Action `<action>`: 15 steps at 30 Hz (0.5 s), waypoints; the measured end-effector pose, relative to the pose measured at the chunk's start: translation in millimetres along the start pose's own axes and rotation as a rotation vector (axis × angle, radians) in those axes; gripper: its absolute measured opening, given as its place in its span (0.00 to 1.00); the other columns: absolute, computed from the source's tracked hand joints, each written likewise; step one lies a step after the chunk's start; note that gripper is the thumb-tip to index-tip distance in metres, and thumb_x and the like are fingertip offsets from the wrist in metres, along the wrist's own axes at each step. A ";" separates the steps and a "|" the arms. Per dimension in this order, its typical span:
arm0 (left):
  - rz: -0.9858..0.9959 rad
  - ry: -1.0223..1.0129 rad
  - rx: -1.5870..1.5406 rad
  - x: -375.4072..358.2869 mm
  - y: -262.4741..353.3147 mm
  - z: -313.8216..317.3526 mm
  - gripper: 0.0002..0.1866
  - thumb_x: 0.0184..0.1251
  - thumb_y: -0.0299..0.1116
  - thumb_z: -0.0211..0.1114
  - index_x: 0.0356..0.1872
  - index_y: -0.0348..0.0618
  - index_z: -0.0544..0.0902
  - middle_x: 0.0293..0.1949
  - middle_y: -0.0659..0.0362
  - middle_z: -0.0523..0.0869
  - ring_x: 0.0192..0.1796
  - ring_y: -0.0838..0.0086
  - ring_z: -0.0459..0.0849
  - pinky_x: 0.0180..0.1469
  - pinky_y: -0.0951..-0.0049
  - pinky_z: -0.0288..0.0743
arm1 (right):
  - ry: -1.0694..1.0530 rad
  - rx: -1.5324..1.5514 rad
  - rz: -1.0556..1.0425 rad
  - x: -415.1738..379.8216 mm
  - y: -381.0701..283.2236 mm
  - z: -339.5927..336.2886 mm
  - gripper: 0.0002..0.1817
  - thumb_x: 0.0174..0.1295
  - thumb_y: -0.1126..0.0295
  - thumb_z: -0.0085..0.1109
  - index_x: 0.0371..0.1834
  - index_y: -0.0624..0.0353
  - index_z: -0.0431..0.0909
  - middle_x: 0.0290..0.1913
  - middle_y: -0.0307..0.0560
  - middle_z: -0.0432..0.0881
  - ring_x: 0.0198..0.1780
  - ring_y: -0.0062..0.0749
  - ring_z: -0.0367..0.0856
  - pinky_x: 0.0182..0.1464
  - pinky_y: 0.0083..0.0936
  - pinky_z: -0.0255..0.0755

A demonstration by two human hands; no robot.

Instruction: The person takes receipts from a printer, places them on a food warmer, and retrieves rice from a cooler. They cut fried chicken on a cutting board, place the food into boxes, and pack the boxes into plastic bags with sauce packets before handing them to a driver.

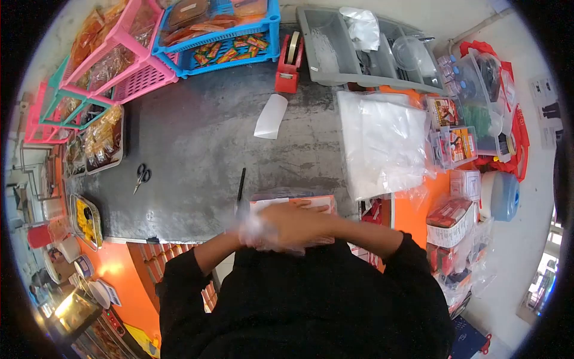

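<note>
Low in front of my body, at the table's near edge, lies a flat orange-and-white package (326,203) with clear plastic film around it. My right hand (296,222) reaches across its top, fingers pointing left and smeared by motion. Close against it, at the package's left end, is my left hand (246,232), largely hidden behind blurred, crinkled clear plastic (262,234). The two hands overlap in this view. Just beyond them, a thin black pen-like stick (241,184) rests on the dark table (185,137).
Black-handled scissors (142,176) lie to the left. Farther back are a white paper slip (271,116), a red tape dispenser (288,75) and a grey cutlery tray (326,51). White plastic bags (382,140) are stacked on the right. Blue (215,36) and pink baskets (119,66) line the back left.
</note>
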State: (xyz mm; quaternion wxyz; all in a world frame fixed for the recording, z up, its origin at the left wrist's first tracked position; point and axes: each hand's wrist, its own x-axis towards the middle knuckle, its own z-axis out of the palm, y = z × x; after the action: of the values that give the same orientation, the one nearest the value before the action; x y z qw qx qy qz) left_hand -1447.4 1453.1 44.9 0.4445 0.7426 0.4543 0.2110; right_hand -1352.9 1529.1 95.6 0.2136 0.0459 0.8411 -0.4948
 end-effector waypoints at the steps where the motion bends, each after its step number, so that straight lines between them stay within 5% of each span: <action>1: -0.035 -0.035 -0.131 2.1 4.4 -5.2 0.21 0.63 0.38 0.56 0.55 0.41 0.69 0.56 0.49 0.70 0.60 0.60 0.68 0.63 0.60 0.59 | 0.045 0.427 0.064 6.0 13.5 -13.3 0.17 0.58 0.62 0.54 0.49 0.55 0.75 0.47 0.47 0.79 0.50 0.35 0.77 0.51 0.28 0.69; 4: -0.113 -0.103 -0.398 3.0 2.7 -2.5 0.15 0.65 0.34 0.55 0.50 0.41 0.75 0.51 0.51 0.76 0.55 0.61 0.74 0.61 0.62 0.64 | 0.246 1.339 0.210 7.3 54.0 -29.0 0.19 0.60 0.56 0.54 0.50 0.55 0.73 0.47 0.45 0.76 0.57 0.32 0.71 0.53 0.24 0.69; 5: -0.143 -0.097 -0.455 3.0 -11.8 10.9 0.14 0.64 0.39 0.56 0.46 0.42 0.76 0.50 0.53 0.75 0.55 0.62 0.73 0.60 0.64 0.63 | 0.247 1.340 0.213 2.4 73.0 -23.0 0.19 0.60 0.56 0.54 0.50 0.55 0.73 0.47 0.45 0.76 0.57 0.32 0.71 0.53 0.24 0.69; 7: -0.203 -0.079 -0.566 3.6 -32.8 30.1 0.16 0.62 0.48 0.58 0.38 0.45 0.78 0.48 0.56 0.75 0.55 0.63 0.70 0.58 0.67 0.63 | 0.506 1.227 -0.261 -10.5 110.6 -14.2 0.22 0.57 0.57 0.59 0.50 0.56 0.73 0.54 0.46 0.70 0.65 0.32 0.60 0.54 0.26 0.68; 8: -0.206 -0.079 -0.568 4.7 -20.1 23.9 0.16 0.62 0.48 0.58 0.38 0.45 0.78 0.48 0.56 0.75 0.55 0.63 0.70 0.58 0.67 0.63 | 0.503 1.229 -0.261 -28.3 102.6 -9.2 0.22 0.57 0.57 0.59 0.50 0.56 0.73 0.54 0.46 0.70 0.65 0.32 0.60 0.54 0.26 0.68; 10: -0.245 0.347 -0.130 11.5 23.8 0.6 0.14 0.56 0.45 0.61 0.39 0.49 0.78 0.49 0.57 0.74 0.57 0.65 0.70 0.58 0.60 0.61 | 0.494 1.156 -0.341 -68.4 69.5 14.7 0.35 0.54 0.60 0.61 0.63 0.60 0.58 0.61 0.49 0.59 0.63 0.37 0.61 0.63 0.35 0.59; 12: -0.105 0.357 0.179 18.6 41.4 -1.7 0.16 0.51 0.44 0.62 0.40 0.51 0.78 0.51 0.58 0.74 0.59 0.65 0.69 0.59 0.55 0.59 | 0.484 -0.183 -0.213 -75.1 68.0 33.5 0.36 0.53 0.59 0.60 0.63 0.59 0.58 0.63 0.50 0.60 0.65 0.40 0.59 0.65 0.37 0.56; 15: 0.099 0.362 0.741 19.6 59.1 -1.0 0.20 0.43 0.44 0.65 0.41 0.54 0.78 0.54 0.57 0.72 0.62 0.65 0.66 0.61 0.49 0.54 | 0.420 -0.252 -0.094 -73.2 69.4 80.2 0.32 0.51 0.61 0.59 0.60 0.56 0.62 0.57 0.48 0.66 0.60 0.40 0.65 0.61 0.37 0.58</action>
State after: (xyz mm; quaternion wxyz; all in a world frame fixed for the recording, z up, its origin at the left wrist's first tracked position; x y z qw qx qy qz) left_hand -1409.5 1459.2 94.1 0.0493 0.8243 0.5339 0.1817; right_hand -1241.5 1505.8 35.2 0.0150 0.0813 0.9232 -0.3752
